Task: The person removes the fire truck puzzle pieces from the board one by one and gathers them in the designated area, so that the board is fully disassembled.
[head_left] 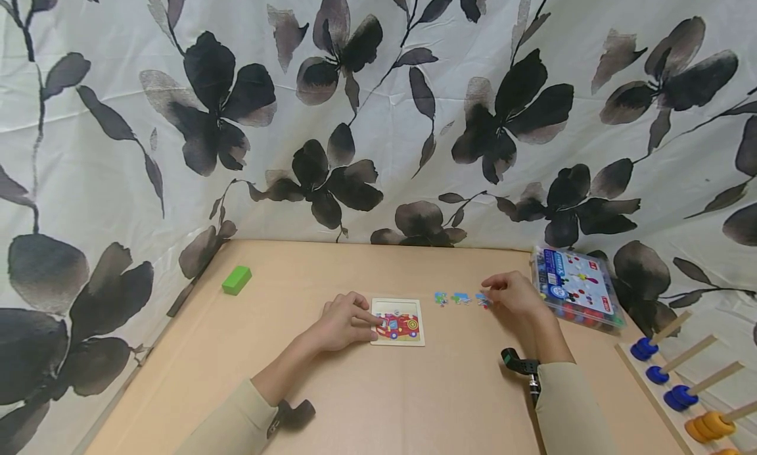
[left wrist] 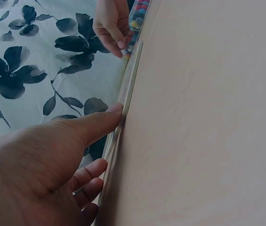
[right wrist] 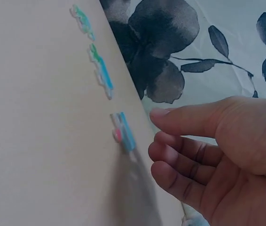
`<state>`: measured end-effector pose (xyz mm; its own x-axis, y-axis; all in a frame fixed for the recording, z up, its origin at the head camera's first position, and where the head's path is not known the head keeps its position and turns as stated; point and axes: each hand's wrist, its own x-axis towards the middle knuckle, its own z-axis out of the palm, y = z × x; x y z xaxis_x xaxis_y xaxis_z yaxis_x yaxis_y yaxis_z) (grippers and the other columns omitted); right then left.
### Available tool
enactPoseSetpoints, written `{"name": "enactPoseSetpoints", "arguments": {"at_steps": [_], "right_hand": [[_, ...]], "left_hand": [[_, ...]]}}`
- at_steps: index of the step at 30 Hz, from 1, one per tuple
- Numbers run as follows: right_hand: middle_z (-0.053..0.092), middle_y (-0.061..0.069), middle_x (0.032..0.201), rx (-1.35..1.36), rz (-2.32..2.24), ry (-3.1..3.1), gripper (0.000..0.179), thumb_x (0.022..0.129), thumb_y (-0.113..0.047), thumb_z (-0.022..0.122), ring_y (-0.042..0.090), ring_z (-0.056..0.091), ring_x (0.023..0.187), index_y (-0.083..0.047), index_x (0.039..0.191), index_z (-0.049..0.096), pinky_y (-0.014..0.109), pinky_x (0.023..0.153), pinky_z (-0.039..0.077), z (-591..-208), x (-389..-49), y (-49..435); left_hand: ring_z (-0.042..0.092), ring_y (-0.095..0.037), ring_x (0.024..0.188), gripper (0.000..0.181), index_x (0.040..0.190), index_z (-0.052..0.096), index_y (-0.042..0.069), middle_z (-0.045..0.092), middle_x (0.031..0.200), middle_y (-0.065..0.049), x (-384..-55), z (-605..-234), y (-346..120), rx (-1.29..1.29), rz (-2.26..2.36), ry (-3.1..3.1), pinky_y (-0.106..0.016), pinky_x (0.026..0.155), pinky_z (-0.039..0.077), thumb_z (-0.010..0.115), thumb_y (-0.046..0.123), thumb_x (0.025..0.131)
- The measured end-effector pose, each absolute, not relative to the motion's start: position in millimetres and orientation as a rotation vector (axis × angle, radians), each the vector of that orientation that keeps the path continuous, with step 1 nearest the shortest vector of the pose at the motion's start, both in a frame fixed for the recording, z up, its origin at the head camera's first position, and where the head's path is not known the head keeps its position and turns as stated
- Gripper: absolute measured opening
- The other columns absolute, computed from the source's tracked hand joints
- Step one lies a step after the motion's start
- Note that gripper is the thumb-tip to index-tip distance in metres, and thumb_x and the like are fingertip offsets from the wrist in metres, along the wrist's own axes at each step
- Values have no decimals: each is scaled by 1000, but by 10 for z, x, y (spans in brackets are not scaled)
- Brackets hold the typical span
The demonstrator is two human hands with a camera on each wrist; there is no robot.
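Note:
A small framed jigsaw puzzle [head_left: 402, 336] with a red vehicle picture lies flat on the table. My left hand [head_left: 345, 320] rests at its left side, fingertips over the frame's edge; in the left wrist view the thumb [left wrist: 100, 123] touches the edge of the puzzle board [left wrist: 132, 87]. To its right, three loose jigsaw pieces, a left one [head_left: 440, 299], a middle one [head_left: 461, 298] and a right one [right wrist: 127, 134], lie in a row. Beside the right piece hovers my right hand [head_left: 520, 297], fingers loosely bent, nothing between thumb and fingertips.
A clear plastic case [head_left: 579, 284] of colourful parts stands at the back right. Nearer on the right is a wooden peg stacker [head_left: 656, 389] with blue and orange rings. One green block [head_left: 237, 280] sits at the back left, before the floral curtain [head_left: 414, 113].

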<state>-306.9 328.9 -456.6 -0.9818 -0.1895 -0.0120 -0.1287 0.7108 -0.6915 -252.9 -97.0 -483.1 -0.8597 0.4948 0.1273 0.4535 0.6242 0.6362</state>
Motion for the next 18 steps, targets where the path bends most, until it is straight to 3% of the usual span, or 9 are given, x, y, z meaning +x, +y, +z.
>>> {"name": "enactPoseSetpoints", "arguments": {"at_steps": [18], "right_hand": [[72, 16, 105, -463, -1260, 2816, 33, 97, -12, 73, 18, 60, 86, 5, 125, 71, 23, 69, 53, -4362, -2983, 3097]], "left_hand": [[42, -21, 110, 26, 111, 83, 26, 57, 121, 0, -2509, -4854, -957, 805, 1064, 2783, -48, 95, 27, 84, 34, 87]]}}
